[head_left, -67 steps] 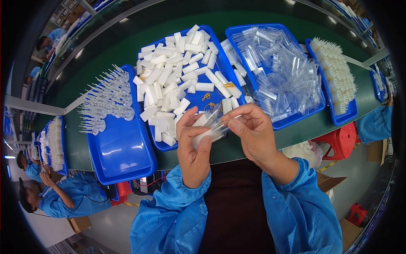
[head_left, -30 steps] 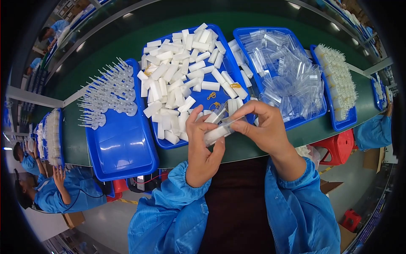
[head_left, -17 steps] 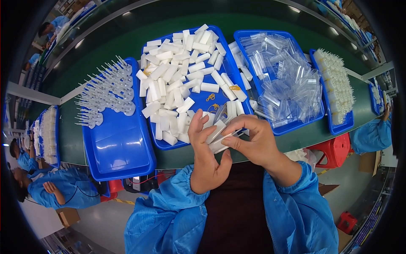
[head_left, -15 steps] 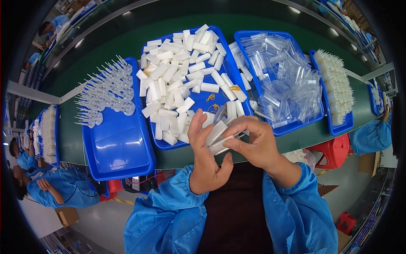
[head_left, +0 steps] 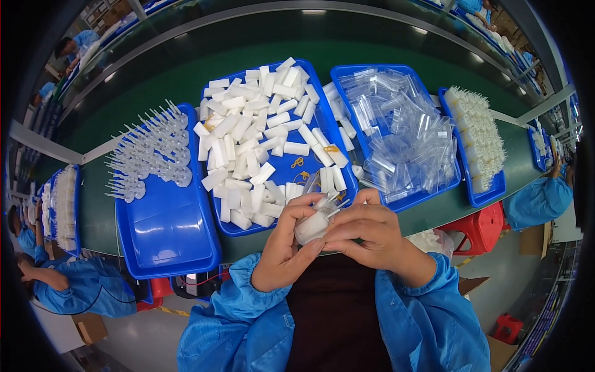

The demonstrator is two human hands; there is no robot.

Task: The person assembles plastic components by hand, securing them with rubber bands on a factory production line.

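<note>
Close in front of me, my left hand (head_left: 288, 245) is wrapped round a white block with clear plastic about it (head_left: 312, 227). My right hand (head_left: 370, 234) presses its fingertips against the right side of the same piece. Thin white stems (head_left: 338, 208) stick out between the two hands. How many pieces are held, and how the plastic sits on them, is partly hidden by my fingers. Just beyond my hands, a blue tray (head_left: 291, 162) holds a heap of white blocks (head_left: 242, 127) and a few yellow rubber bands (head_left: 297, 162).
Left, a blue tray (head_left: 170, 229) holds white stemmed discs (head_left: 158, 152). To the right are a tray of clear plastic sleeves (head_left: 406, 133) and a tray of upright white stemmed pieces (head_left: 476, 133). A red stool (head_left: 480, 229) stands below the green table (head_left: 248, 38). Co-workers (head_left: 87, 285) sit on both sides.
My left hand has gone from spread fingers to curled round the white block and plastic. The right fingers have come in beside it. The whole view has shifted a little.
</note>
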